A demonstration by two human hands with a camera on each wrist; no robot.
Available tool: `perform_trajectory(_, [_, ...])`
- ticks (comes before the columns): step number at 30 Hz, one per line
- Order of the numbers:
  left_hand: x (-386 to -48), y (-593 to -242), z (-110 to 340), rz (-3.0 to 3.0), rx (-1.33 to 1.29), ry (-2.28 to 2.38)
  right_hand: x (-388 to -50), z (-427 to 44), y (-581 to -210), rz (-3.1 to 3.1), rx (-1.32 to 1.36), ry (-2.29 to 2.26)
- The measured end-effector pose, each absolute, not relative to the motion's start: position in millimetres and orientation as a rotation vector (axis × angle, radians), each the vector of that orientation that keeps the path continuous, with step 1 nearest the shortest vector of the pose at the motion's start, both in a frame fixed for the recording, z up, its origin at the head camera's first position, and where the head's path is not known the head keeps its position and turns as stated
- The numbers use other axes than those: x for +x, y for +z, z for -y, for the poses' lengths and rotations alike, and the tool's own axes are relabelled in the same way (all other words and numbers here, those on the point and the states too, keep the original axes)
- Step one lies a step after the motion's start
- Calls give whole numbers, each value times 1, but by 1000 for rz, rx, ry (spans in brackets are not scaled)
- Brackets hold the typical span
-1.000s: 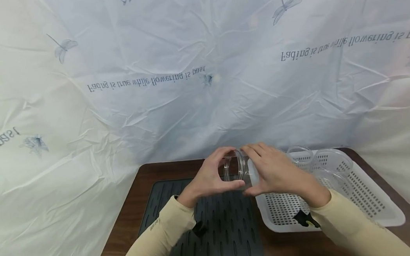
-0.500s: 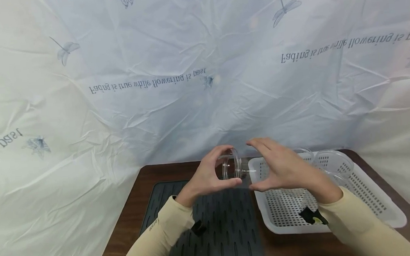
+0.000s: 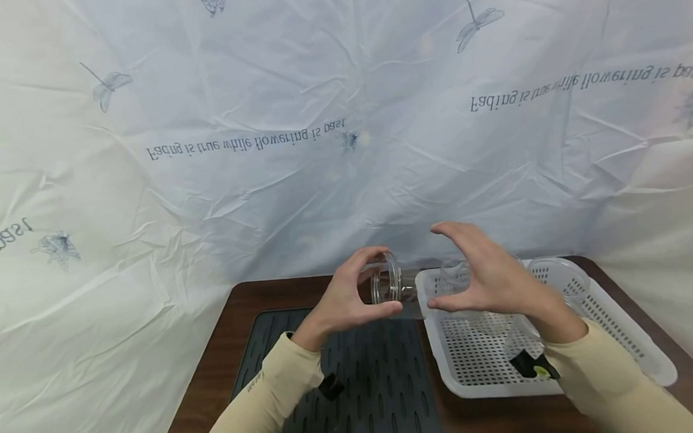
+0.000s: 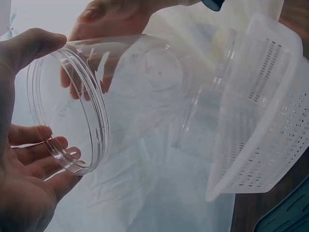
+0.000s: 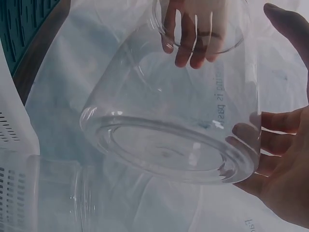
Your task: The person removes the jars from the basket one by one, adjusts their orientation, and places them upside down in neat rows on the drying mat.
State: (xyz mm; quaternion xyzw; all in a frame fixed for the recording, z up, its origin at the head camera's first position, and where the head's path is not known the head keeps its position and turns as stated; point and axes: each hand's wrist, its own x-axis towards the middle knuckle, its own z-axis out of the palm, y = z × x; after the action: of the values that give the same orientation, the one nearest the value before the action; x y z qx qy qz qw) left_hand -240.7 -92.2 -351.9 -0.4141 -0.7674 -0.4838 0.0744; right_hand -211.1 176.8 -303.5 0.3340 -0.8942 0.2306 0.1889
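A clear, wide-mouthed plastic jar (image 3: pixel 409 285) is held on its side in the air. My left hand (image 3: pixel 342 303) grips it round the ridged neck (image 4: pixel 99 111), thumb on one side and fingers on the other. At the jar's base end, my right hand (image 3: pixel 496 277) is spread wide, thumb well apart from the fingers. In the right wrist view, the right fingers (image 5: pixel 280 142) lie along the side of the jar's round base (image 5: pixel 169 150); whether they touch it I cannot tell. The jar appears see-through with nothing visible inside.
Several clear jars (image 3: pixel 558 276) lie in a white perforated basket (image 3: pixel 482 391) at the right. A dark ribbed mat (image 3: pixel 364 401) lies left of it on the brown wooden table (image 3: pixel 204 384). A printed white sheet (image 3: pixel 298 199) hangs behind.
My right hand has come off the jar's base end, moved right and spread wider. The left hand keeps its grip on the neck and has shifted slightly left.
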Motion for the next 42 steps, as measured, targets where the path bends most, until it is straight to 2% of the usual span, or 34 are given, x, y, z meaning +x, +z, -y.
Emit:
perform_trajectory(24, [-242, -350, 99, 2244, -1268, -1520, -218, -199, -320, 2342, 879, 1036])
perform_trajectory(42, [-242, -349, 103, 2194, -1277, -1549, -221, -197, -351, 2141, 921, 1480])
